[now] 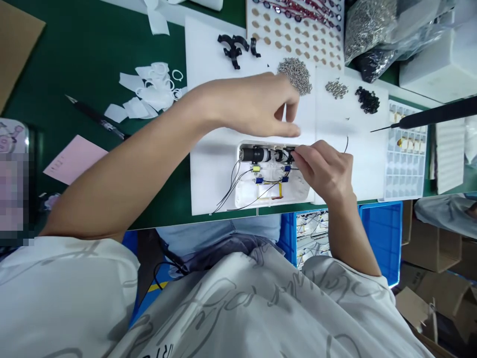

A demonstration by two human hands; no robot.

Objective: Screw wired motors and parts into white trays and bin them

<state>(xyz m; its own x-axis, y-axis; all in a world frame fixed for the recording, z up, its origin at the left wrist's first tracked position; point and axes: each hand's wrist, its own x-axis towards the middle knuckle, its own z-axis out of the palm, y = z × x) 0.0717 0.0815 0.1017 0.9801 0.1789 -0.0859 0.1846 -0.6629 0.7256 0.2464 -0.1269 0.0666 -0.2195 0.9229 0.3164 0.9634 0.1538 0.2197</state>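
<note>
On the white work sheet near the table's front edge lies a white plastic housing (242, 196) with black cylindrical motors (250, 154), small blue and yellow parts, a flat battery-like piece (270, 191) and thin black wires. My right hand (326, 169) pinches at the housing's upper right, its fingertips on the black part there; what they grip is hidden. Above the housing hovers my left hand (257, 104), fingers curved downward, thumb and fingers apart, nothing visible between them. A pile of small silver screws (295, 74) sits just beyond its fingers.
Black clips (234, 49) lie at the back. Smaller screws (336, 89) and black pieces (367, 100) are at right, near a compartment tray (404, 171) and a screwdriver (439, 113). White scraps (152, 89), a pen (97, 118) and pink paper (76, 159) are left.
</note>
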